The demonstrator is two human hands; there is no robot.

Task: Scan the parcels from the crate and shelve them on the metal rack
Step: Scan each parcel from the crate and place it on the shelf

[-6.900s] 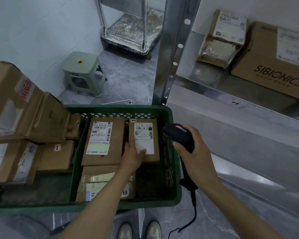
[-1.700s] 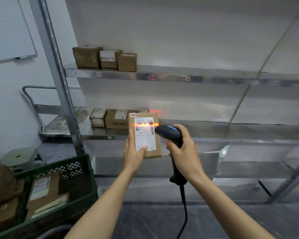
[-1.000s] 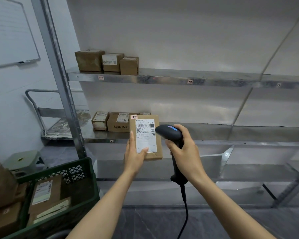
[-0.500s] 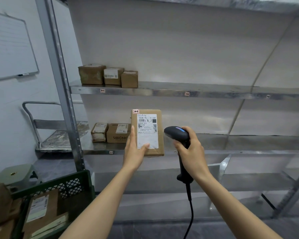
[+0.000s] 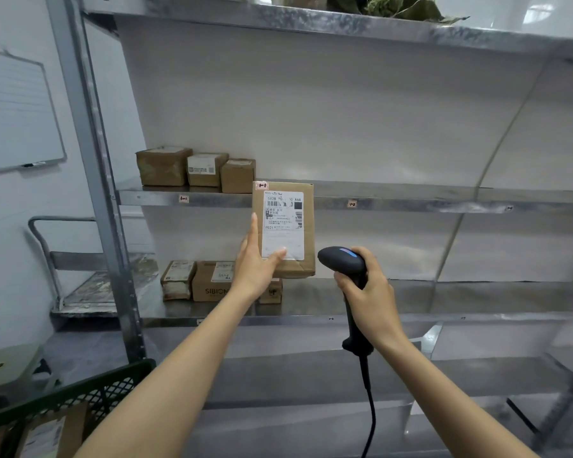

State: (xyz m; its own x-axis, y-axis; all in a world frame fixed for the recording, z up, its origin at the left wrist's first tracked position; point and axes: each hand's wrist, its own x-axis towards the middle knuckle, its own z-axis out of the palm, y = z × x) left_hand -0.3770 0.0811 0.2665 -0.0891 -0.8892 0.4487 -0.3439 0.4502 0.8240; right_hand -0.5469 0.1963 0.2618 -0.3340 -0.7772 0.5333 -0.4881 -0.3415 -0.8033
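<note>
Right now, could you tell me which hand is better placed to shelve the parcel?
The left hand: it holds the parcel up level with the shelf, while the right hand grips the scanner.

Both bare forearms extend forward and upward from the lower edge of view, the left angled inward. The left hand (image 5: 253,269) is upright, with fingers straight along the left edge of the parcel (image 5: 306,226) and the thumb pressed across its front. The right hand (image 5: 369,289) sits lower, fingers wrapped round the handle of the scanner (image 5: 341,263).
</note>
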